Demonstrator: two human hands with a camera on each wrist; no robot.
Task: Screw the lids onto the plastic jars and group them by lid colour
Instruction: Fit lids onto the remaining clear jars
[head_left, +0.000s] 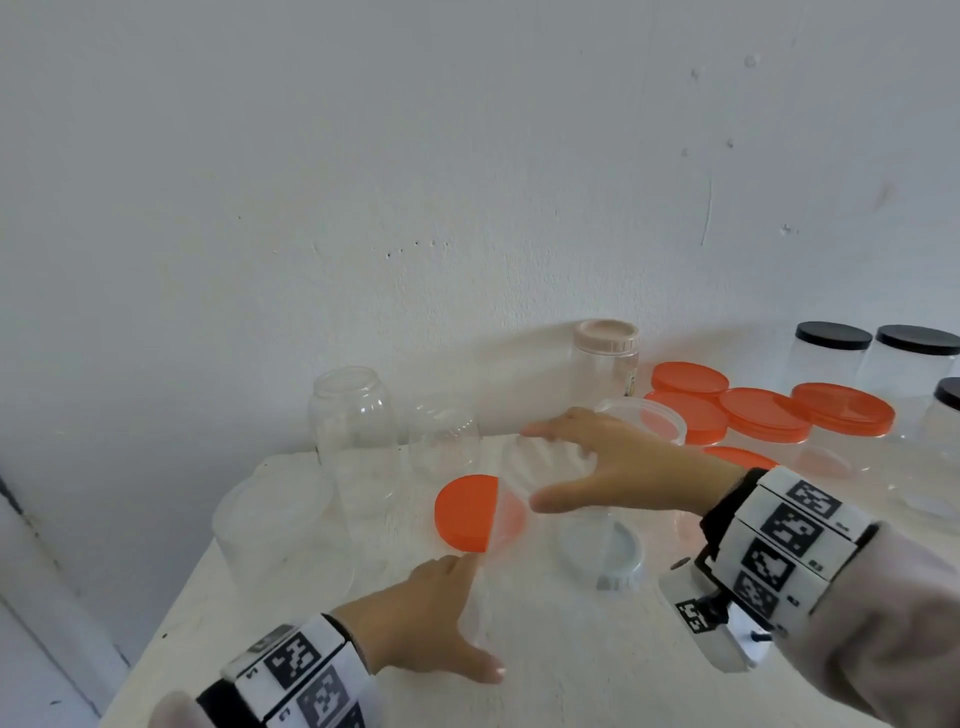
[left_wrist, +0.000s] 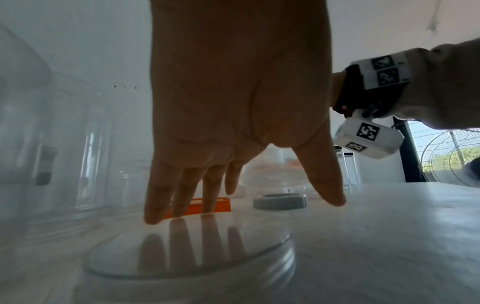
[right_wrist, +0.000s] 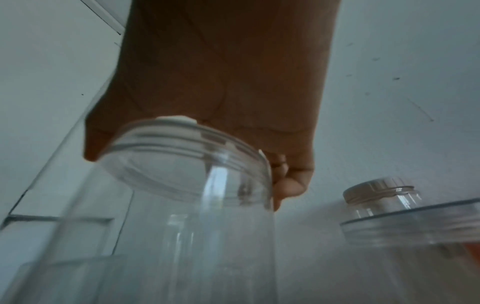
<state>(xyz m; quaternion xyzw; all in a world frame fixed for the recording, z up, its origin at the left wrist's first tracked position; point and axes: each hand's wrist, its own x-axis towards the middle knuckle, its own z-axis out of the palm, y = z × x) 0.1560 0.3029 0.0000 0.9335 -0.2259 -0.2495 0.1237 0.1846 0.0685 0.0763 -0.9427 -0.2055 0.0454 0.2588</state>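
Gripping a jar (right_wrist: 182, 205) by its open mouth with right hand (right_wrist: 221, 82): palm over the rim, thumb down one side, fingers (right_wrist: 288, 183) bent over the far edge. Blurred in the wrist view, so firmness of hold not clear. From the head view, same right hand (head_left: 623, 467) spread across the top of that upright jar (head_left: 550, 462), mid-table.

Left hand (left_wrist: 233, 92) holding nothing, fingers (left_wrist: 155, 205) straight and pointing down, thumb splayed wide. Directly below it, round clear mouth of a second jar (left_wrist: 189, 253); first fingertip at or just above the far rim, contact not certain. From the head view, left hand (head_left: 431, 618) near the front edge, well short of the right.

Just beyond the left fingertips, flat on the table: orange lid (head_left: 465, 512), half seen through clear plastic. Grey lid (head_left: 602, 553) to its right, lying below the right wrist.

White table (head_left: 571, 675), pushed against a white wall (head_left: 415, 156) marked with small specks and cracks. Open jars (head_left: 353, 426) at back left. Beige-lidded jar (head_left: 605, 358) at the back, against the wall. Loose orange lids (head_left: 763, 415) overlapping at right. Black-lidded jars (head_left: 831, 353) grouped at far right. Marker bands (head_left: 789, 535) on both wrists. Fan (left_wrist: 451, 160) beyond the table's right end, by a bright window.
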